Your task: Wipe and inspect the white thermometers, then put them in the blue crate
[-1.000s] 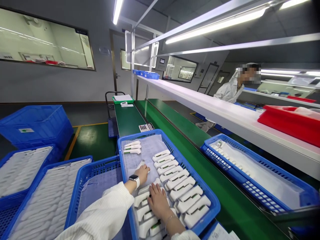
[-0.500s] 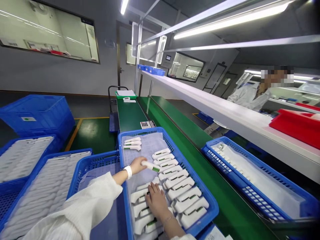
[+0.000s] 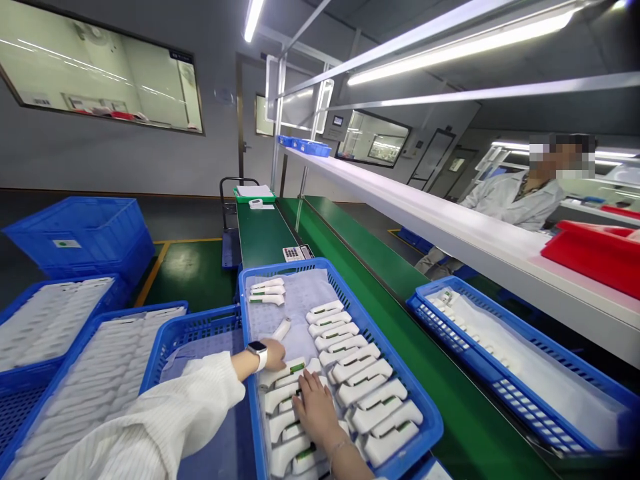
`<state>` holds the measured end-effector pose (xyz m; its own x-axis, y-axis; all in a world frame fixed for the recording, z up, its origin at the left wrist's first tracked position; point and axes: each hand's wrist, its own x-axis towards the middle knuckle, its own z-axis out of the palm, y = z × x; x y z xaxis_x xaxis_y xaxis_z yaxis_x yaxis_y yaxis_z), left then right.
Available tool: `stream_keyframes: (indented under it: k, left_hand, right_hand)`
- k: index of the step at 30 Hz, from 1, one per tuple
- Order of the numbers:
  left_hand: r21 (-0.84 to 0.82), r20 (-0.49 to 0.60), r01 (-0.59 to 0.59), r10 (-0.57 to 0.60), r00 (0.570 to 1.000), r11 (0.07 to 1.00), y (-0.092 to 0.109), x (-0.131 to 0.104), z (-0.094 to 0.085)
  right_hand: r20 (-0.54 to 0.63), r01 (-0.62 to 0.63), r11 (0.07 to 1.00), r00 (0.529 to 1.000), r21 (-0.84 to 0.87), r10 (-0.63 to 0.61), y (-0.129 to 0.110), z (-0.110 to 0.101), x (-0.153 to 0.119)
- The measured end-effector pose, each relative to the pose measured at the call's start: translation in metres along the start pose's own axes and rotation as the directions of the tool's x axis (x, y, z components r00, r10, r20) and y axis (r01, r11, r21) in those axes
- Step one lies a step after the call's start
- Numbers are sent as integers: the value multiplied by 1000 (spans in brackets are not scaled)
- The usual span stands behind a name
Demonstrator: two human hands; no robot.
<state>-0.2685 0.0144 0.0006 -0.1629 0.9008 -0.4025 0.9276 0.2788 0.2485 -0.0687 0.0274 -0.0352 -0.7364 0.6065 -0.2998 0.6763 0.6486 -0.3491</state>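
A long blue basket (image 3: 345, 283) lined with a translucent sheet holds rows of white handheld devices (image 3: 373, 393) with green strips. My left hand (image 3: 274, 353), a watch on its wrist, is closed around one white device (image 3: 282, 329) whose end sticks up past the fingers. It is over the basket's left side, just above the left row. Lying on the devices of that row, my right hand (image 3: 316, 405) has its fingers spread. Three devices (image 3: 267, 291) rest in the far left corner of the basket.
Filled blue crates (image 3: 100, 393) stand at the left, below stacked blue bins (image 3: 80, 233). A calculator (image 3: 296, 253) lies beyond the basket on the green bench (image 3: 265, 233). Another basket (image 3: 500, 353) is at the right, under a white shelf (image 3: 425, 207). A person (image 3: 520, 197) is behind it.
My left hand has moved down and slightly left and turned; the device in it now points up and away rather than to the right. My right hand has barely moved.
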Motion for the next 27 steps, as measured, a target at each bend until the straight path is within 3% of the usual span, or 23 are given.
stream_keyframes:
  k: [4, 6, 10, 15, 19, 21, 24, 27]
  left_hand:
    - [-64, -208, 116, -127, 970, 991, 4, 32, -11]
    - [-124, -248, 147, -174, 953, 981, 6, 44, -11]
    - [-245, -258, 111, -175, 950, 963, -1, 62, -11]
    - [-391, -232, -43, -53, 971, 919, -11, 81, -21]
    - [-493, -188, -58, -41, 981, 868, 9, 82, 5]
    - [-523, -187, -39, -70, 980, 851, 19, 78, 25]
    - [-538, -198, -46, -73, 977, 842, 18, 72, 42]
    - [-519, -211, -69, -49, 976, 852, 7, 74, 39]
  right_hand:
    - [-1, 0, 1000, 1000, -11, 0, 2, 2, -1]
    - [1, -8, 1000, 1000, -15, 8, 2, 2, -2]
    - [15, -18, 1000, 1000, -5, 18, 2, 2, -6]
    - [12, -15, 999, 1000, 46, 14, -6, -5, -4]
    - [8, 28, 994, 1000, 109, -29, -16, -20, -17]
    - [0, 83, 982, 996, 167, -85, -16, -31, -41]
    - [-38, 137, 954, 991, 268, -132, -1, -47, -104]
    - [-134, 36, 905, 991, 424, 24, 31, -46, -187]
